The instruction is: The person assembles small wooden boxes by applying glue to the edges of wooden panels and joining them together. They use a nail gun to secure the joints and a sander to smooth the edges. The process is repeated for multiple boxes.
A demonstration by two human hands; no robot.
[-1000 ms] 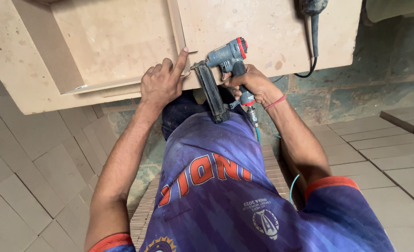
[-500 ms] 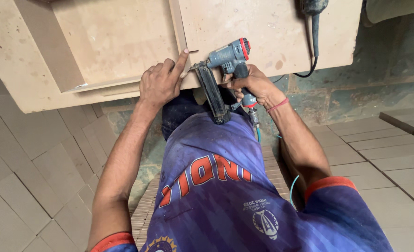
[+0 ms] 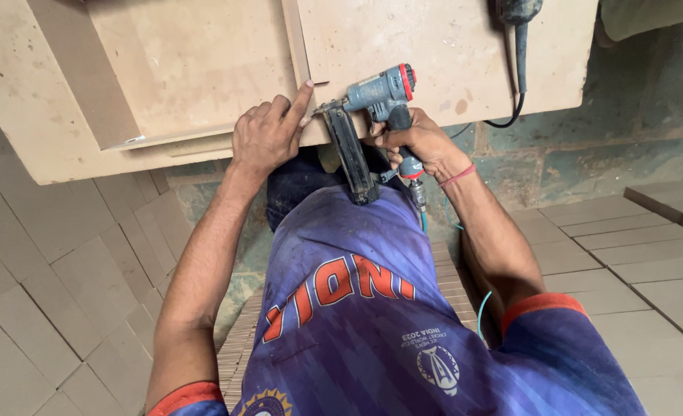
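My right hand [image 3: 418, 142] grips the handle of a grey-blue pneumatic nail gun [image 3: 368, 115] with a red end cap and a long black magazine. Its nose presses against the near edge of a pale wooden board [image 3: 434, 46], right beside an upright wooden strip [image 3: 295, 42]. My left hand [image 3: 268, 135] rests on that board edge, with the index finger stretched up against the base of the strip, close to the gun's nose. A thin air hose [image 3: 422, 216] runs down from the gun's handle.
Another board panel [image 3: 179, 62] lies to the left of the strip on a larger sheet [image 3: 18, 115]. A corded power tool [image 3: 518, 23] lies on the board at top right. Stacked pale tiles [image 3: 665, 262] cover the floor on both sides, and I sit on a slatted stool [image 3: 237, 354].
The view has shifted slightly. Both hands and the nail gun stay at the same spot on the board edge.
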